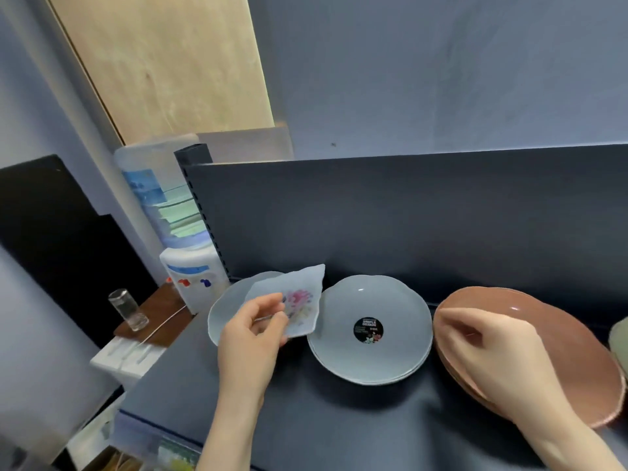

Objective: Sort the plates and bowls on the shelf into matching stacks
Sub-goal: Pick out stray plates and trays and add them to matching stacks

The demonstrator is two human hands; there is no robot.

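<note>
We're seeing both forearms coming in from the bottom edge of the frame onto the dark shelf (339,419). Left hand (253,329), left of centre, is pinching a small square-ish plate with a pink and yellow flower print (299,297) between thumb and curled fingers, holding it tilted and lifted above a pale grey plate (226,307) that is lying flat on the shelf behind it; whether the two are touching, we can't tell. Right hand (489,351), lower right, is resting palm-down on the near rim of the brown plate stack (557,338), fingers curled together over the edge; whether they're actually gripping the top plate or just lying on it, we can't tell. Between the two hands, at mid frame, a grey plate stack (370,329) is sitting flat, several rims showing at its lower edge, with a round black sticker (368,330) in the middle of the top plate. The grey stack is sitting just beside the brown one, and the flower plate's right corner is overlapping the grey stack's left rim in the picture. At the far right edge a sliver of a pale greenish dish (619,338) is showing. Behind everything, the shelf's dark back panel (407,215) is running across mid frame. To the left of the shelf, a water dispenser (190,280) with its bottle (159,185) on top is standing, and further left a clear glass (128,309) is sitting upright on a brown wooden surface (159,314).
</note>
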